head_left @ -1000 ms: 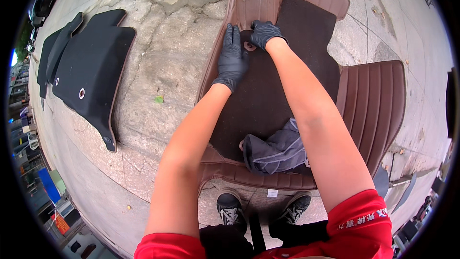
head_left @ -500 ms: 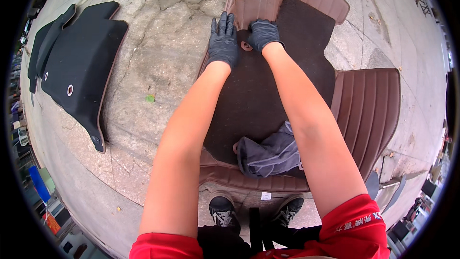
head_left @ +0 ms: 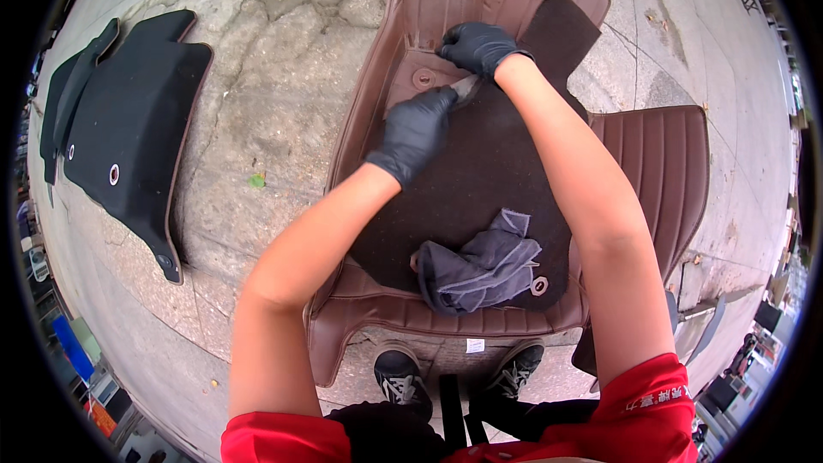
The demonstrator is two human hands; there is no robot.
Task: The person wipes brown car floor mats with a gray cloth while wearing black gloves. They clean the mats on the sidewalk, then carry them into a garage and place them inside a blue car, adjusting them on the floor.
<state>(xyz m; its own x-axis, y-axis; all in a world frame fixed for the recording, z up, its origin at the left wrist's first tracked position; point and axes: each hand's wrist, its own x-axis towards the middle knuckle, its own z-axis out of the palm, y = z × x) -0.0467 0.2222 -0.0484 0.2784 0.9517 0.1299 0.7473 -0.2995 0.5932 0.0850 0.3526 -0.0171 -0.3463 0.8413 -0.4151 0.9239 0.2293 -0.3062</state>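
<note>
Hands (head_left: 416,131) (head_left: 483,50) in a pinch on dark mat (head_left: 480,171), brown liner (head_left: 402,89) newly bare alongside.

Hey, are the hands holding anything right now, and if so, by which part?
The left hand and right hand seem to hold the dark mat by its far edge, brown liner showing beyond it. Exact finger contact is hidden.
</note>
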